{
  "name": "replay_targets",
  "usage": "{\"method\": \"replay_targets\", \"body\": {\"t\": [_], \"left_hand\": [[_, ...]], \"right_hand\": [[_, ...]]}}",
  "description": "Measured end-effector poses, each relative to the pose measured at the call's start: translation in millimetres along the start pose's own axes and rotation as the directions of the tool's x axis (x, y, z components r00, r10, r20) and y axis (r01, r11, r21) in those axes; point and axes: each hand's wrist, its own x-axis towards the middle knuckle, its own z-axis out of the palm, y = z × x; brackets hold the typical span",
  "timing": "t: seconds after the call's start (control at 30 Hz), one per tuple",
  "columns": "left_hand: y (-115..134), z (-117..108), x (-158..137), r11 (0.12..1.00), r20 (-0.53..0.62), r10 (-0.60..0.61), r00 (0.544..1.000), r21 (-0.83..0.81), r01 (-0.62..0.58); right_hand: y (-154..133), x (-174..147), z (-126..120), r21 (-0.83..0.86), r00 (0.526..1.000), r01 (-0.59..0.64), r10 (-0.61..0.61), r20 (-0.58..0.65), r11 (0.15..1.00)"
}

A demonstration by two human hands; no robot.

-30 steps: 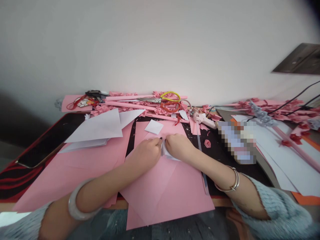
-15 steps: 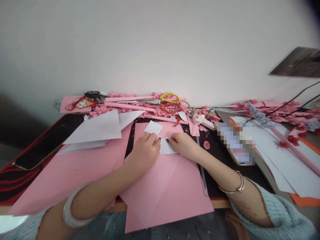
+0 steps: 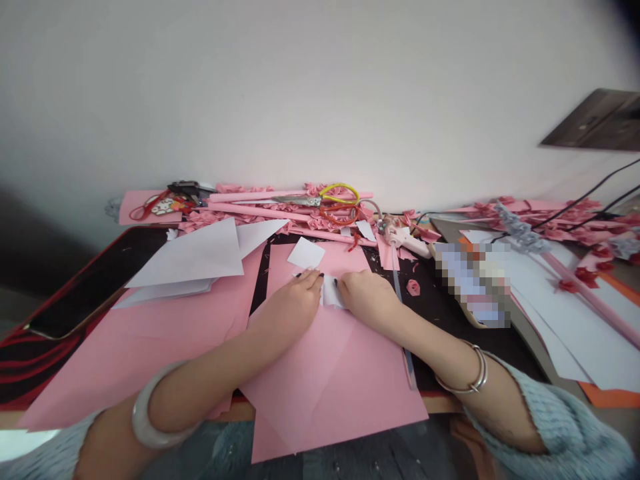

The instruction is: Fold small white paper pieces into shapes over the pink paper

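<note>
A small white paper piece (image 3: 332,293) lies between my two hands over a pink sheet (image 3: 350,373). My left hand (image 3: 297,298) is closed on its left part, with the fingertips pressed on the paper. On its right edge my right hand (image 3: 367,298) is closed in a pinch, with the fingers curled and partly hidden. Just behind my left hand, a second white paper square (image 3: 306,254) rests on the pink sheet, apart from my fingers.
Scissors (image 3: 320,200) lie on pink paper rods and flowers along the wall. A glue gun (image 3: 407,239), its clear glue stick (image 3: 404,327), a paper rose (image 3: 413,287) and a phone (image 3: 463,287) are right. White sheets (image 3: 190,257) and a dark phone (image 3: 95,283) lie left.
My left fingers have shifted and now stretch further over the white paper piece. My right hand has moved slightly right, still pinching it, and the paper looks more bent.
</note>
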Motion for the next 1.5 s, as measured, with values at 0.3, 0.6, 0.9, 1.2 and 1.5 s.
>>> {"method": "replay_targets", "body": {"t": [0.3,0.6,0.9,1.2,1.5], "left_hand": [[1.1,2.7,0.1,1.000,-0.008,-0.024,1.000,-0.011,0.024],[1.8,0.7,0.1,1.000,-0.003,0.005,1.000,0.029,-0.005],[1.1,4.8,0.2,0.999,-0.018,-0.031,0.999,0.004,0.031],[1.1,7.1,-0.8,0.999,-0.054,-0.027,0.998,0.021,0.028],[1.4,4.1,-0.1,0.999,-0.018,-0.029,0.999,0.019,0.029]], "right_hand": [[-5.3,-4.8,2.4,0.000,0.999,-0.031,0.031,-0.012,1.000],[-3.5,-5.7,10.7,-0.020,0.997,-0.008,0.007,-0.076,1.000],[0.2,-6.6,14.0,-0.003,0.996,-0.007,0.006,-0.094,1.000],[-0.3,-8.3,12.4,0.012,0.997,-0.033,0.034,-0.067,0.999],[1.2,-10.5,11.5,-0.009,0.997,-0.015,0.014,-0.078,1.000]]}}
